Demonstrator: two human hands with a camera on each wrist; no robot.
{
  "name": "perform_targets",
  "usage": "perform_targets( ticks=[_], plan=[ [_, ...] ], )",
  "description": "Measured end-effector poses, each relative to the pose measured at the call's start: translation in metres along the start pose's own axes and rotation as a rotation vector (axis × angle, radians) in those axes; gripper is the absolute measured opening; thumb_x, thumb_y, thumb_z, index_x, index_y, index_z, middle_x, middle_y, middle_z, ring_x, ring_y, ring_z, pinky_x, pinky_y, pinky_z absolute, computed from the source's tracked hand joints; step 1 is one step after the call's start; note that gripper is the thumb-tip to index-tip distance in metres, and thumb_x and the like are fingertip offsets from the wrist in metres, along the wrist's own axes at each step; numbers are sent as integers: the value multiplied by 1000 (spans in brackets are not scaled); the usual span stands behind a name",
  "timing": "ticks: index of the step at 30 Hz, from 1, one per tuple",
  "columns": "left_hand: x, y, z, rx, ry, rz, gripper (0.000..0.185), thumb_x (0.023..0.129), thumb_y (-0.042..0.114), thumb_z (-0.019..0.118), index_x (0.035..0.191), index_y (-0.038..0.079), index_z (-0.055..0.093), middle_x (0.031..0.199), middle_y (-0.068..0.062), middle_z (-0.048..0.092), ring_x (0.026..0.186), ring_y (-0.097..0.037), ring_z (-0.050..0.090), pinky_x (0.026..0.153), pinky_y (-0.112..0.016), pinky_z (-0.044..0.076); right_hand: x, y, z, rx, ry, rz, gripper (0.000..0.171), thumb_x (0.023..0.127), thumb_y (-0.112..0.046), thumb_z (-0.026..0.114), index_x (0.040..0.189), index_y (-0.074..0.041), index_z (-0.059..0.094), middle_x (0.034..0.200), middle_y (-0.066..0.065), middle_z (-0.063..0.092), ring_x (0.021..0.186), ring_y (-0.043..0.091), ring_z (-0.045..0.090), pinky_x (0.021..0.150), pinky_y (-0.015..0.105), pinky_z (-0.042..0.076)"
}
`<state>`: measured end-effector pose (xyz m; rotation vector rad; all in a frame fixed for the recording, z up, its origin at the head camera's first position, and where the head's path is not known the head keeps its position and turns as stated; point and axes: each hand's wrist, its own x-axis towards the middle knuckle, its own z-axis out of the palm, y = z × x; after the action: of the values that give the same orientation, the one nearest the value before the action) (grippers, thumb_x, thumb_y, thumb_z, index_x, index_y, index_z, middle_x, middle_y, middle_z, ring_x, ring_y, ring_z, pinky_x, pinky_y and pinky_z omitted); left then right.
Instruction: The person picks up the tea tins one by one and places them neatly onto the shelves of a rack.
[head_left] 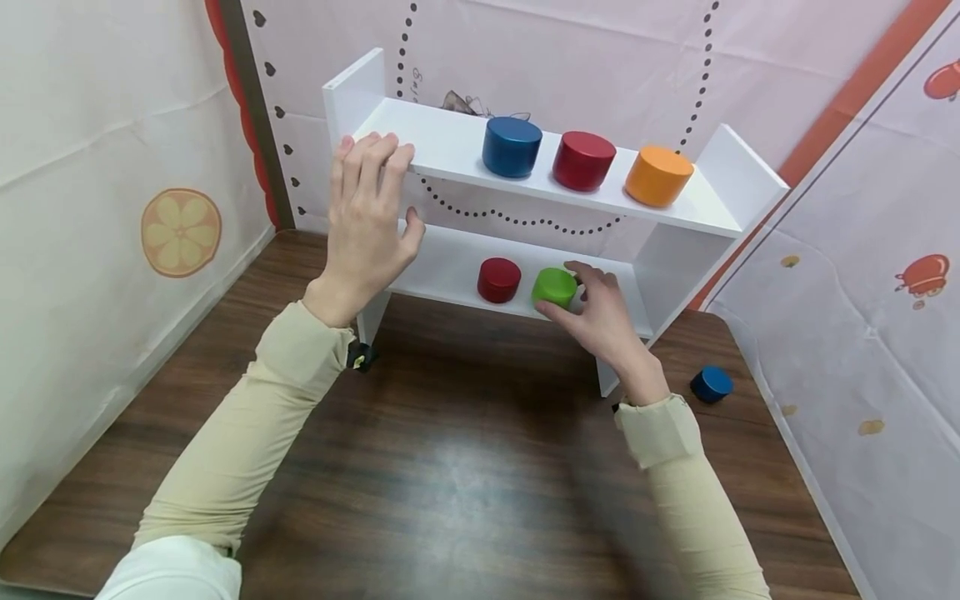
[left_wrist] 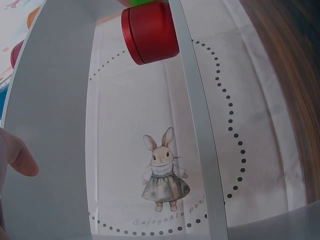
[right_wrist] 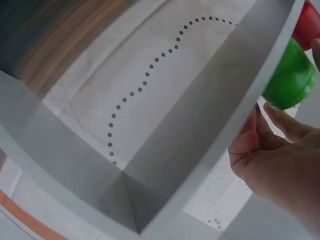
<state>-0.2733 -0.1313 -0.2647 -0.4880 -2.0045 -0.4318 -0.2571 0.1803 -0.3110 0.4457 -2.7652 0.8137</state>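
My right hand [head_left: 600,312] holds a green cylinder [head_left: 553,286] on the lower shelf, thumb at its front and index finger behind its right side. The right wrist view shows the green cylinder [right_wrist: 292,77] at the board's edge, fingers close by it. Just left of it stands a red cylinder [head_left: 498,280], also seen in the left wrist view [left_wrist: 152,32]. My left hand [head_left: 367,221] rests on the front edge of the upper board of the white shelf [head_left: 442,146], fingertips over the top. Its thumb points sideways below that board.
On the upper board stand a blue cylinder [head_left: 512,148], a red cylinder [head_left: 583,162] and an orange cylinder [head_left: 658,177]. Another blue cylinder [head_left: 712,384] lies on the wooden table [head_left: 450,467], right of the shelf. Printed cloth walls [head_left: 832,333] enclose the table.
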Motion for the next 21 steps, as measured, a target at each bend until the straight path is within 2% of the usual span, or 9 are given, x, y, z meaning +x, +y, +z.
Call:
perform_targets(
  ticks=[3, 5, 6, 9, 12, 14, 16, 19, 21],
  plan=[
    [-1, -1, 0, -3, -4, 2, 58, 79, 7, 60, 135, 4, 44, 140, -16, 45, 137, -30, 33, 124, -41, 11, -10, 1, -5, 41, 56, -25, 68, 84, -42, 70, 138, -8, 46, 123, 16, 55, 103, 29, 50, 86, 43, 47],
    [-1, -1, 0, -4, -5, 3, 59, 79, 7, 60, 135, 5, 44, 141, -16, 45, 138, -30, 33, 124, -41, 11, -18, 4, -11, 62, 140, -78, 59, 85, -36, 70, 132, -6, 51, 114, 16, 59, 94, 27, 52, 80, 42, 45],
    [-1, -1, 0, -4, -5, 3, 59, 79, 7, 60, 135, 5, 44, 141, -16, 45, 138, -30, 33, 124, -41, 11, -22, 7, -13, 71, 195, -114, 54, 86, -31, 71, 129, -4, 54, 109, 16, 62, 89, 26, 54, 76, 39, 45],
    [0, 0, 1, -3, -6, 5, 59, 79, 8, 60, 136, 5, 44, 141, -16, 45, 138, -30, 32, 124, -41, 11, -35, 19, -22, 104, 401, -222, 36, 83, -15, 73, 113, 1, 63, 88, 16, 67, 71, 11, 53, 63, 25, 42],
    [1, 0, 1, -3, -7, 5, 59, 80, 8, 60, 136, 5, 44, 141, -16, 45, 138, -30, 32, 124, -41, 11, -48, 33, -32, 169, 611, -276, 19, 81, -4, 70, 97, 7, 66, 71, 4, 65, 59, -4, 48, 53, 11, 35],
    [2, 0, 1, -2, -6, 5, 59, 80, 8, 60, 136, 4, 44, 141, -17, 45, 138, -30, 32, 124, -41, 11, -57, 42, -39, 207, 731, -263, 14, 81, 1, 68, 89, 12, 66, 68, -7, 62, 57, -10, 45, 52, 8, 33],
    [2, 0, 1, -4, -7, 4, 59, 79, 8, 60, 136, 4, 44, 141, -17, 45, 138, -30, 32, 124, -41, 11, -65, 57, -45, 216, 823, -217, 16, 83, -1, 65, 86, 15, 65, 69, -19, 58, 56, -11, 45, 52, 6, 33],
    [1, 0, 1, -7, -6, 0, 59, 79, 8, 60, 136, 4, 44, 141, -17, 45, 138, -30, 32, 124, -41, 11, -74, 89, -50, 181, 900, -95, 23, 86, -9, 63, 87, 14, 65, 69, -28, 54, 57, -12, 45, 54, 5, 34],
    [0, 1, 2, -10, -6, -3, 59, 79, 7, 60, 136, 4, 44, 141, -16, 45, 138, -30, 32, 124, -41, 11, -78, 116, -52, 128, 902, 13, 25, 88, -14, 62, 90, 10, 66, 69, -31, 52, 57, -15, 44, 56, 4, 35]
  ],
)
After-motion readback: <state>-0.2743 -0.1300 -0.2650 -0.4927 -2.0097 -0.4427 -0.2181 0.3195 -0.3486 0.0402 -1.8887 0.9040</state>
